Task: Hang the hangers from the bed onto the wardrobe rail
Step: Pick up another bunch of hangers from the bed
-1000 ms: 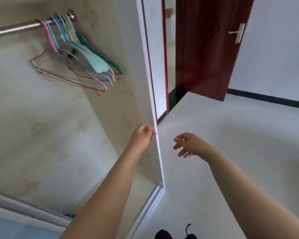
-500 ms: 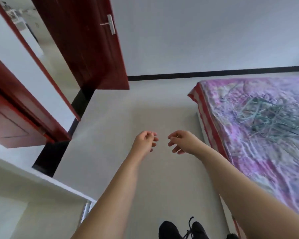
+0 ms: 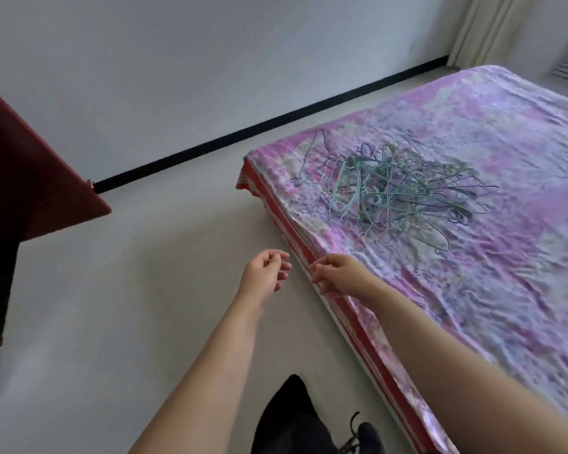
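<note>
Head: tangled wire hangers (image 3: 397,188), rumpled bed (image 3: 492,290).

Pink-and-lilac mottled bed cover (image 3: 473,257), grey-green hangers (image 3: 394,188), dark red door (image 3: 30,178).

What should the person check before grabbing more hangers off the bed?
1. Left hand free to pick up: ok, fingers loosely curled, holding nothing.
2. Right hand free: ok, nothing in it, at the near edge of the bed.
3. Hangers left to collect: ok, a pile of hangers lies on the bedspread.
4. Hangers easy to lift one by one: not ok, they look tangled together.
5. Pile within reach from here: cannot tell; it lies farther onto the bed than both hands.
6. Room on the wardrobe rail: cannot tell, the rail is out of view now.
</note>
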`<move>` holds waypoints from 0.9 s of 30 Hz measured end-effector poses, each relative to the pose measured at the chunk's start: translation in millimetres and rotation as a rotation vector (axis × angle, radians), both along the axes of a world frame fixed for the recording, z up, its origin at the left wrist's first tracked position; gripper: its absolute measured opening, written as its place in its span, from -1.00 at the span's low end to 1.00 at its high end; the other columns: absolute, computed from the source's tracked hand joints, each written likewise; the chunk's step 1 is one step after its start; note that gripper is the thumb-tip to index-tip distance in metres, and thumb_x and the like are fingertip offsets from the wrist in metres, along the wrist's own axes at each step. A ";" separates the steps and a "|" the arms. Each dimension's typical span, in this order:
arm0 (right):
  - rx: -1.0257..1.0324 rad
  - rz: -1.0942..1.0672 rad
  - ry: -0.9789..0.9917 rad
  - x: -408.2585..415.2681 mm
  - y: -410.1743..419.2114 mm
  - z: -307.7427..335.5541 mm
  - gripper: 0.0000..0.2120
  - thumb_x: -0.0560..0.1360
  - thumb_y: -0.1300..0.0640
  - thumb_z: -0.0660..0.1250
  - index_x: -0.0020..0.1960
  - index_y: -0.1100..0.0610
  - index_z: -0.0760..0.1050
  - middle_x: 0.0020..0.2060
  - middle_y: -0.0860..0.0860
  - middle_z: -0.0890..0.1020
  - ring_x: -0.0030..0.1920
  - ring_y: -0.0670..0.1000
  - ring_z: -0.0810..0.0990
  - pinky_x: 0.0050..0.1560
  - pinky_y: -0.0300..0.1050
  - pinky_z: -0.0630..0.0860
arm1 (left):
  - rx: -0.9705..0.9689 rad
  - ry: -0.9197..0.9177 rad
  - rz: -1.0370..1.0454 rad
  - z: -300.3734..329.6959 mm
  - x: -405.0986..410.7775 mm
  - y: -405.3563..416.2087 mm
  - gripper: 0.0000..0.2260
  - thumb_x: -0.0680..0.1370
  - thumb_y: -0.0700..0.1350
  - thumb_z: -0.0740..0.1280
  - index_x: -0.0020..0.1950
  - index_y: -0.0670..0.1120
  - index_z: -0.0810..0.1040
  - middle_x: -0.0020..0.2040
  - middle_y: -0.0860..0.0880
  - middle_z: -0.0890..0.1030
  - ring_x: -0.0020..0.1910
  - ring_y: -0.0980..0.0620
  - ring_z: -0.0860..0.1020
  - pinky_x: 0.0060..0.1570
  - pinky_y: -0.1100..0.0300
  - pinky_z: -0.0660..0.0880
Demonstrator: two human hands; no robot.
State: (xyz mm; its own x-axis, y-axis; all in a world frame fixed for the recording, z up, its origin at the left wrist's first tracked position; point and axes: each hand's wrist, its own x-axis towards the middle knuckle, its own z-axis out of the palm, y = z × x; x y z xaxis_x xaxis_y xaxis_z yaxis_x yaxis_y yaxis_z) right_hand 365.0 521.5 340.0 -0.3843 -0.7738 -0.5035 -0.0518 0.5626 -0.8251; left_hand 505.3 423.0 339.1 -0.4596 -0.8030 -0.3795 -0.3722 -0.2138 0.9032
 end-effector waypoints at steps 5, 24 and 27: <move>0.013 -0.153 -0.039 -70.4 -43.0 -9.8 -0.90 0.60 0.12 0.22 0.00 0.10 0.50 -0.12 0.06 0.67 -0.30 -0.01 0.59 -0.14 -0.07 0.59 | 0.015 -0.028 -0.172 -10.0 -84.0 -62.6 -0.78 0.65 -0.17 0.15 -0.09 -0.02 0.55 -0.24 0.03 0.58 -0.34 0.13 0.49 -0.34 0.28 0.38; 0.262 -0.253 -0.061 -324.5 -126.0 -101.1 -0.82 0.60 0.07 0.19 0.08 0.16 0.45 -0.06 0.10 0.63 -0.24 0.01 0.59 -0.18 -0.08 0.56 | 0.011 -0.258 -0.406 -88.3 -365.8 -192.3 -0.80 0.66 -0.13 0.15 0.00 -0.09 0.55 -0.13 -0.02 0.61 -0.23 0.08 0.55 -0.23 0.20 0.45; 0.315 -0.205 0.019 -349.6 -140.3 -114.0 -0.81 0.60 0.07 0.18 0.06 0.17 0.47 -0.08 0.11 0.63 -0.19 0.06 0.60 -0.17 -0.03 0.55 | -0.014 -0.328 -0.451 -104.3 -386.9 -212.5 -0.80 0.67 -0.12 0.13 0.04 -0.10 0.54 -0.12 0.00 0.60 -0.22 0.07 0.55 -0.16 0.12 0.49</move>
